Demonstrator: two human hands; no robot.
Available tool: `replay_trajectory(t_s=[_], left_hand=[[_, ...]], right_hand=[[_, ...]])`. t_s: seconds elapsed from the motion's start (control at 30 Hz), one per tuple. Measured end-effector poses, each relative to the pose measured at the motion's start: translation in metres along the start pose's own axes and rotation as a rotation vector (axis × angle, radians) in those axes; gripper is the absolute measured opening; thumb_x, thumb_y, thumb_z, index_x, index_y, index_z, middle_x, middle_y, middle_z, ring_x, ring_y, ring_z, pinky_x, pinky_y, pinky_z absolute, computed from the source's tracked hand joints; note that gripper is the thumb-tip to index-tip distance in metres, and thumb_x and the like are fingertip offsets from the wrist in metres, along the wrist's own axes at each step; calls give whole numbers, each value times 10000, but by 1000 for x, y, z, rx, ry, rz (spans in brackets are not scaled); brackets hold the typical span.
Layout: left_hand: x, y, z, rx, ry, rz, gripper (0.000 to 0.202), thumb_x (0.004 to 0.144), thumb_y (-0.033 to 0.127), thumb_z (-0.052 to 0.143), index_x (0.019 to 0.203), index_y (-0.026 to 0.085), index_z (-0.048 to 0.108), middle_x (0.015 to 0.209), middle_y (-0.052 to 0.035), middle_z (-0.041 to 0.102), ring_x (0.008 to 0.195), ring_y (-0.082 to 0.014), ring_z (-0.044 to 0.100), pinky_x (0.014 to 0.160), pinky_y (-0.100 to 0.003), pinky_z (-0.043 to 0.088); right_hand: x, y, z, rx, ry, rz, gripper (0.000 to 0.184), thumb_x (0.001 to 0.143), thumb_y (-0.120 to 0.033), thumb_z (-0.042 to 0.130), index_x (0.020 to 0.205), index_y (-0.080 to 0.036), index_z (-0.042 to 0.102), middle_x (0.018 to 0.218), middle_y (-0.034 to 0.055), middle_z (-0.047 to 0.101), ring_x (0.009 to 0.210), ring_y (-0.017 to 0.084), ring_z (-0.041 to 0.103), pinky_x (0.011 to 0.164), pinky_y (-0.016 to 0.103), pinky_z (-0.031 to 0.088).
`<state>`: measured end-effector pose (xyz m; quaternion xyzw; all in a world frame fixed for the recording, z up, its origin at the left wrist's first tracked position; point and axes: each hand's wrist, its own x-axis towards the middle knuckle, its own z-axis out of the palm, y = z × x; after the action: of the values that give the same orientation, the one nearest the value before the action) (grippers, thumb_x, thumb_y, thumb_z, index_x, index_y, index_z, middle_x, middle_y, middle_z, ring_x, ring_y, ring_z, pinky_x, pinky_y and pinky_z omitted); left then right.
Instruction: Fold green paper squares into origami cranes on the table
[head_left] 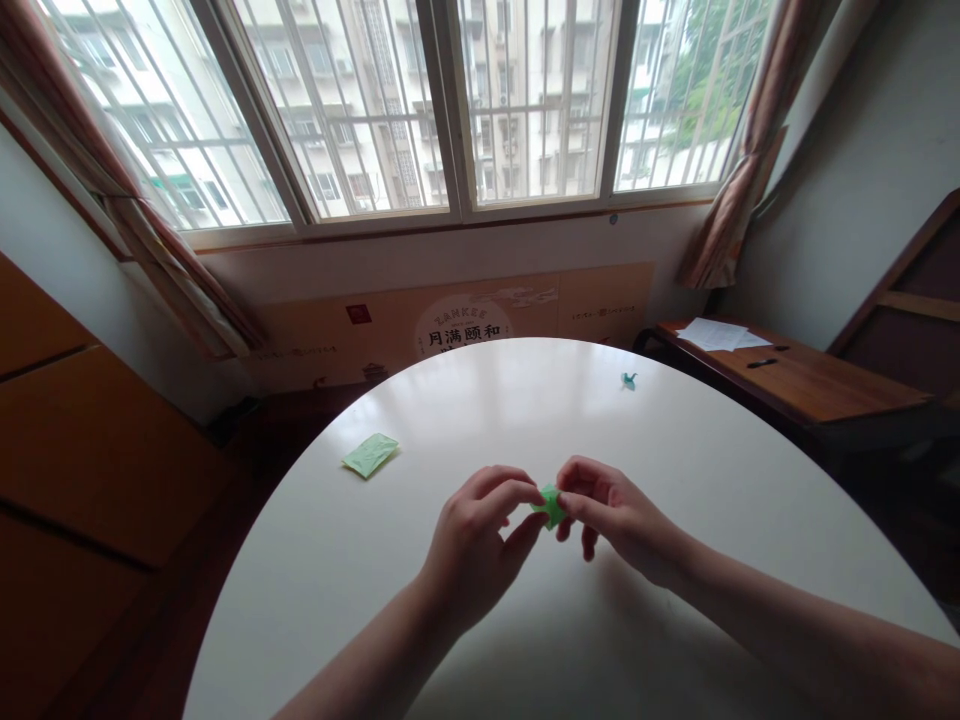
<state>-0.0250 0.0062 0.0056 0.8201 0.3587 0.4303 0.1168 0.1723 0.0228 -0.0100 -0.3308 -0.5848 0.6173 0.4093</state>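
A small piece of folded green paper [551,508] is pinched between my two hands above the white round table [330,600]. My left hand [484,535] grips its left side with thumb and fingertips. On the other side, my right hand [619,515] holds the paper's right edge between thumb and index finger, its other fingers curled below. The fingertips cover parts of the paper, so its full folded shape is hidden.
A light green paper packet [371,455] lies on the table's left side. Toward the far right edge sits a small blue-green folded paper figure [628,380]. Beyond the table, a wooden desk [832,375] carries white sheets [712,334]. A printed cardboard panel [450,320] stands under the window.
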Motion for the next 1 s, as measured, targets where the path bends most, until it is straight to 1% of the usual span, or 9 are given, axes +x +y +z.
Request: replay_trajectory(t_s=[0.2, 0.37, 0.5, 0.63, 0.7, 0.77, 0.87, 0.93, 1.0], left_hand=[[0, -2, 2, -20, 45, -68, 105, 834, 110, 691, 893, 190, 659, 959, -51, 678, 772, -150, 647, 556, -213, 546], [1, -2, 1, -35, 5, -57, 75, 881, 143, 661, 836, 196, 687, 951, -49, 671, 797, -149, 660, 565, -203, 546], [1, 1, 0, -44, -22, -63, 59, 870, 159, 667, 864, 201, 708, 970, -63, 674, 817, -168, 667, 582, -228, 561], [1, 2, 1, -73, -48, -107, 71, 872, 167, 640, 821, 188, 686, 975, -71, 672, 801, -170, 665, 588, -242, 567], [1, 2, 2, -101, -25, -153, 65, 856, 146, 636, 801, 181, 646, 945, -64, 672, 779, -163, 662, 571, -232, 557], [1, 0, 4, -133, 4, -218, 55, 836, 144, 649, 831, 182, 609, 912, -53, 675, 757, -159, 662, 553, -223, 546], [0, -2, 8, -189, -2, -301, 156, 822, 154, 664, 959, 192, 598, 907, -42, 694, 752, -160, 672, 537, -213, 531], [-1, -3, 9, -215, -22, -320, 244, 809, 128, 658, 1036, 200, 606, 903, -35, 712, 750, -159, 677, 540, -207, 524], [-1, -4, 10, -224, -28, -321, 288, 797, 95, 643, 1062, 206, 625, 876, -28, 723, 738, -157, 677, 550, -206, 520]], right_hand=[[0, 2, -1, 8, 15, -17, 277, 846, -409, 709, 844, -181, 553, 750, 20, 661, 674, 176, 657, 434, 208, 471], [0, 2, -1, 7, 24, -34, 247, 861, -387, 697, 857, -179, 563, 751, 20, 662, 682, 179, 661, 439, 211, 477], [0, 1, -2, 12, 23, -50, 231, 870, -372, 692, 862, -176, 569, 748, 16, 661, 681, 173, 659, 444, 207, 478], [0, 3, -2, 16, 24, -59, 240, 871, -374, 699, 866, -179, 559, 755, 16, 663, 677, 170, 656, 445, 205, 478], [-1, 5, -1, 0, 28, -67, 238, 874, -372, 698, 868, -181, 557, 755, 15, 659, 678, 171, 655, 449, 207, 478], [-1, 6, 0, -32, 24, -78, 223, 880, -363, 694, 877, -181, 564, 764, 18, 657, 692, 175, 658, 462, 213, 482], [-3, 6, 1, -101, 1, -105, 187, 897, -345, 679, 893, -181, 588, 790, 29, 660, 717, 179, 663, 487, 218, 481], [-4, 4, 3, -145, -2, -135, 167, 900, -331, 679, 894, -181, 605, 798, 26, 650, 717, 170, 660, 502, 216, 475], [-5, 3, 5, -180, -4, -166, 152, 891, -310, 697, 899, -184, 613, 797, 20, 646, 713, 160, 657, 521, 217, 477]])
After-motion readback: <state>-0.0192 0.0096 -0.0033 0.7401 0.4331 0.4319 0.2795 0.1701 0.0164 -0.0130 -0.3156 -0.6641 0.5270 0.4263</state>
